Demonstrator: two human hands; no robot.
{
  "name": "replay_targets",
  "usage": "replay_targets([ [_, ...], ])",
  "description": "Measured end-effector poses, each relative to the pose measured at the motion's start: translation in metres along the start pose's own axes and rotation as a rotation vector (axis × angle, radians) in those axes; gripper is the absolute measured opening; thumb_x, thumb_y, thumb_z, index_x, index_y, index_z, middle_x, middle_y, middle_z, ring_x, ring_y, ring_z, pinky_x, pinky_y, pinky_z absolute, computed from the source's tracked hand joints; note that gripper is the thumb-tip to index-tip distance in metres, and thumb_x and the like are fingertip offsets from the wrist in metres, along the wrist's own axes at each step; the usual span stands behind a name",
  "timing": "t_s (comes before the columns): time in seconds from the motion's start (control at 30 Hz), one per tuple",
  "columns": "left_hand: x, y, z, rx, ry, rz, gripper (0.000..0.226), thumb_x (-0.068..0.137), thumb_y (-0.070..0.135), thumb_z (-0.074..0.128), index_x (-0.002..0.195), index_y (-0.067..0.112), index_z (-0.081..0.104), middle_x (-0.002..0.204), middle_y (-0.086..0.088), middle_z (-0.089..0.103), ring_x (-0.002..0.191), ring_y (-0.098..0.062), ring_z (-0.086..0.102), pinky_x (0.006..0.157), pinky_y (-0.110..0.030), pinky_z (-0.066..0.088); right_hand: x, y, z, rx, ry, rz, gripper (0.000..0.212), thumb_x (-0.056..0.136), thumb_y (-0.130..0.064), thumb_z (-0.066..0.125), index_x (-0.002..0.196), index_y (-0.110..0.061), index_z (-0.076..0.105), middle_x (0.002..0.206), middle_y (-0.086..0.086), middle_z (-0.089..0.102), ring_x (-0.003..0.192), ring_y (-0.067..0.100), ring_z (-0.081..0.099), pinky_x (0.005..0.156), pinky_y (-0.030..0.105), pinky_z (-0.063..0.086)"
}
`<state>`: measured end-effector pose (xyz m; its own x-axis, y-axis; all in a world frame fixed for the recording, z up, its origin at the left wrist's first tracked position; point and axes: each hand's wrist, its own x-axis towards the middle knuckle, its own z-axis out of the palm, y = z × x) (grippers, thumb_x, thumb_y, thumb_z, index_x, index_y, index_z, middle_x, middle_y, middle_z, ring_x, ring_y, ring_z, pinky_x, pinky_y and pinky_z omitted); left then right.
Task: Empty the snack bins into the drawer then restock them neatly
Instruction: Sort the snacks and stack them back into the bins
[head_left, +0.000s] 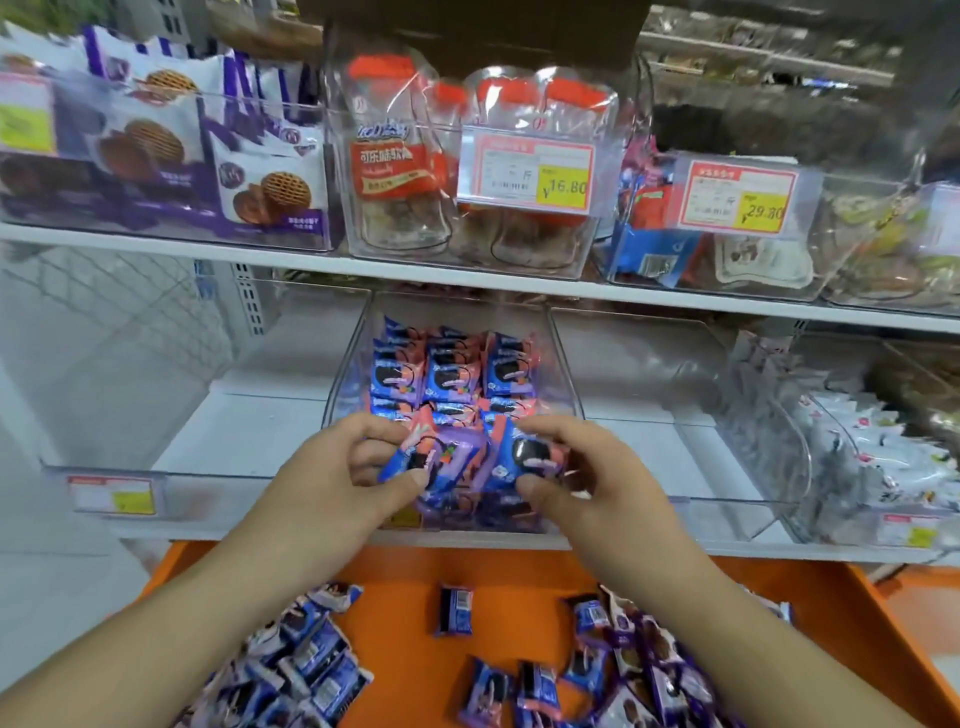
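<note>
The restocking looks to be well under way rather than just begun. In the centre of the frame, a clear plastic snack bin (563, 374) on the lower white shelf (249, 431) already holds neat upright rows of small blue-and-pink cookie packets (451, 374) toward its back. At the front of that bin, both hands are at work: the left hand (343, 467) has its fingers (374, 431) clenched around a blue-and-pink packet (415, 460), and the right hand (587, 467) grips another packet (524, 454) beside it, apparently setting both into the front row.

What is left shows along the bottom of the frame. The orange drawer (519, 577) stands pulled out below the shelf, and many loose wrapped packets (311, 660) lie scattered in it, heaped at lower left and lower right, with a few singles between (some seem to be purple-toned, so more than one kind may be mixed there). So the emptying appears done for at least this bin, and a good share of the refill is still to come.

To the left of the centre bin, a wide clear bin (104, 467) looks empty, and the clear bin (691, 467) just right of centre also shows no stock, so both probably await filling. At far right, a bin of white-wrapped snacks (883, 457) is full; whether it has been through the task cannot be told. The upper-shelf bins look stocked.
</note>
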<state>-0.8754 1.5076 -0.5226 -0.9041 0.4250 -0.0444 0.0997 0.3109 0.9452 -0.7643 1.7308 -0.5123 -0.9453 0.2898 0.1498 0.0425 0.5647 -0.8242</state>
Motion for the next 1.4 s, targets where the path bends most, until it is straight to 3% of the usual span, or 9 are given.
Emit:
replay_targets([
  [0.17,0.018,0.002,0.008,0.213,0.04,0.159,0.026,0.09,0.031,0.079,0.11,0.046,0.07,0.093,0.01,0.071,0.082,-0.004,0.066,0.07,-0.027,0.054,0.024,0.014,-0.031,-0.256,0.14,-0.065,0.041,0.091,-0.019,0.08,0.116,-0.044,0.06,0.111,-0.022,0.055,0.098,-0.005,0.055,0.077,0.007,0.042],
  [0.33,0.068,0.018,0.049,0.486,0.056,0.292,0.023,0.091,0.031,0.078,0.11,0.041,0.07,0.098,0.017,0.062,0.083,-0.001,0.06,0.068,-0.011,0.042,0.031,0.031,-0.045,-0.232,0.205,-0.04,0.035,0.091,-0.022,0.08,0.115,-0.041,0.063,0.108,-0.021,0.056,0.095,-0.002,0.055,0.075,0.01,0.043],
  [0.4,0.09,0.024,0.066,0.536,0.068,0.314,0.022,0.091,0.031,0.079,0.108,0.038,0.068,0.092,0.013,0.064,0.08,-0.004,0.061,0.065,-0.014,0.043,0.031,0.035,-0.048,-0.22,0.202,-0.033,0.034,0.091,-0.024,0.08,0.115,-0.041,0.063,0.107,-0.02,0.056,0.094,-0.002,0.055,0.075,0.013,0.045],
  [0.53,0.134,0.021,0.088,0.607,0.126,0.418,0.028,0.089,0.033,0.081,0.114,0.031,0.068,0.101,0.009,0.071,0.098,-0.016,0.066,0.085,-0.033,0.053,0.031,0.044,-0.052,-0.197,0.21,-0.021,0.029,0.092,-0.026,0.078,0.11,-0.043,0.063,0.105,-0.022,0.056,0.095,-0.002,0.054,0.08,0.016,0.045],
  [0.83,0.173,-0.001,0.103,0.824,0.182,0.519,0.032,0.085,0.036,0.083,0.115,0.027,0.075,0.116,0.004,0.064,0.111,-0.026,0.059,0.098,-0.042,0.049,0.036,0.049,-0.052,-0.192,0.188,-0.05,0.035,0.09,-0.024,0.081,0.116,-0.043,0.067,0.109,-0.022,0.055,0.1,-0.006,0.053,0.084,0.007,0.044],
  [0.93,0.165,0.001,0.102,0.69,0.156,0.477,0.03,0.09,0.036,0.077,0.119,0.033,0.071,0.119,0.008,0.063,0.114,-0.023,0.057,0.101,-0.045,0.048,0.035,0.045,-0.051,-0.163,0.185,-0.052,0.042,0.089,-0.021,0.083,0.121,-0.042,0.068,0.114,-0.021,0.053,0.101,-0.009,0.053,0.082,0.004,0.045],
  [1.1,0.11,0.041,0.087,-0.036,-0.148,0.255,0.02,0.094,0.04,0.071,0.114,0.038,0.073,0.106,0.009,0.075,0.097,-0.008,0.072,0.089,-0.028,0.055,0.038,0.036,-0.042,-0.191,0.178,-0.044,0.044,0.088,-0.025,0.084,0.124,-0.041,0.063,0.116,-0.021,0.052,0.098,-0.007,0.053,0.082,0.006,0.045],
  [1.2,0.083,0.046,0.077,-0.079,-0.299,0.294,0.034,0.082,0.023,0.084,0.113,0.034,0.077,0.105,-0.001,0.074,0.087,-0.022,0.076,0.084,-0.027,0.06,0.038,0.029,-0.035,-0.162,0.168,-0.04,0.048,0.086,-0.024,0.086,0.125,-0.035,0.059,0.114,-0.021,0.05,0.097,-0.011,0.053,0.08,0.004,0.044],
  [1.4,0.101,0.03,0.062,0.088,-0.043,0.285,0.032,0.074,0.018,0.093,0.09,0.04,0.078,0.093,-0.001,0.072,0.078,-0.021,0.073,0.077,-0.025,0.059,0.037,0.031,-0.037,-0.317,0.114,-0.065,0.07,0.09,-0.033,0.082,0.148,-0.042,0.043,0.139,-0.032,0.039,0.115,-0.011,0.041,0.098,0.003,0.037],
])
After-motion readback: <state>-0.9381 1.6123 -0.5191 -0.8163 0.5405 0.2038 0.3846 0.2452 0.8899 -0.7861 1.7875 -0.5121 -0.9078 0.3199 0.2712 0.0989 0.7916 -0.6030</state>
